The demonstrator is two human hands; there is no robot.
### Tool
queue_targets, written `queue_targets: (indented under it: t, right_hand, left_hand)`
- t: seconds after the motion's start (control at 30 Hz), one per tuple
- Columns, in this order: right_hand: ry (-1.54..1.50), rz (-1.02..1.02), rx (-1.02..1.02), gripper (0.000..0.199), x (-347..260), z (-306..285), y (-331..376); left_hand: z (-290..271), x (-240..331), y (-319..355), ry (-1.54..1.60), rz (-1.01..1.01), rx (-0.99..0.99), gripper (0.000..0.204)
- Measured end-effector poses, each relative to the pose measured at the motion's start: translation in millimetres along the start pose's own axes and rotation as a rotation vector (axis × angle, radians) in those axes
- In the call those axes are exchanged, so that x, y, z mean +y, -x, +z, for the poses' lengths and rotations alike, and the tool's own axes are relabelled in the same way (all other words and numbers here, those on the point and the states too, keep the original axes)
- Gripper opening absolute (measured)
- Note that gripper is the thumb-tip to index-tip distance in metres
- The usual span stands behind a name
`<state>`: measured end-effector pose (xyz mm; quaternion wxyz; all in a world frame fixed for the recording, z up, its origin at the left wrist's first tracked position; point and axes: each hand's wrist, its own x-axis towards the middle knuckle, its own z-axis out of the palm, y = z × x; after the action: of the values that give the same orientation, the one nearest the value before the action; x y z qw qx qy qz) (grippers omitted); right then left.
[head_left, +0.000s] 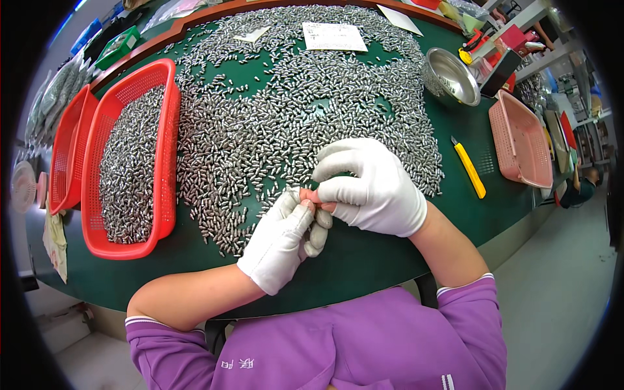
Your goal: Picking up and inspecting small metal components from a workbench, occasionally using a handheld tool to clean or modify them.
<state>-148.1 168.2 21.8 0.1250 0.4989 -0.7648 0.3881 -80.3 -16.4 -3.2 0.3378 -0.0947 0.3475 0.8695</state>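
Note:
My left hand, in a white glove with bare fingertips, is closed in a pinch at the near edge of the pile. Close against it, my right hand, gloved the same way, bends its thumb and forefinger to the same spot. The fingertips of both hands meet there; whatever they hold is too small or hidden to make out. Beyond them spreads a wide layer of small, shiny, silver metal pieces, short and cylindrical, on a green tabletop.
A red basket full of similar pieces stands left, beside another red basket. At right are a steel bowl, a yellow utility knife with its blade showing, and a pink basket. Paper sheets lie on the far pieces.

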Motion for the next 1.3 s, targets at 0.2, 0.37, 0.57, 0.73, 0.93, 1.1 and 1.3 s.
queue_targets:
  t: [0.2,0.37,0.57,0.73,0.93,1.1,1.3]
  right_hand:
    - [0.196,0.121,0.089,0.02,5.9,-1.6,4.9]
    - [0.338,0.22,0.023,0.021,11.2,-2.9,9.4]
    - [0.401,0.264,-0.074,0.018,4.9,1.8,8.9]
    - [0.318,0.238,-0.04,0.018,9.6,4.5,9.8]
    - [-0.091,0.116,0.035,0.021,4.4,4.4,7.4]
    - [-0.173,0.103,-0.024,0.02,6.5,5.0,9.0]
    - [-0.103,0.147,0.067,0.019,1.6,3.8,8.3]
  left_hand:
    - [-2.3,-1.3,0.8,-0.045,0.027,-0.034,0.01]
    - [-0.3,0.3,-0.1,-0.068,0.017,-0.018,0.009]
    - [-0.3,1.2,0.9,-0.076,0.017,-0.026,0.009]
    - [-2.9,0.2,0.2,-0.103,0.021,-0.033,0.011]
    - [-0.9,2.4,0.9,-0.087,-0.004,-0.012,0.014]
    - [1.9,1.4,0.4,-0.09,-0.013,0.011,0.014]
    - [2.2,2.5,0.3,-0.063,-0.015,0.024,0.011]
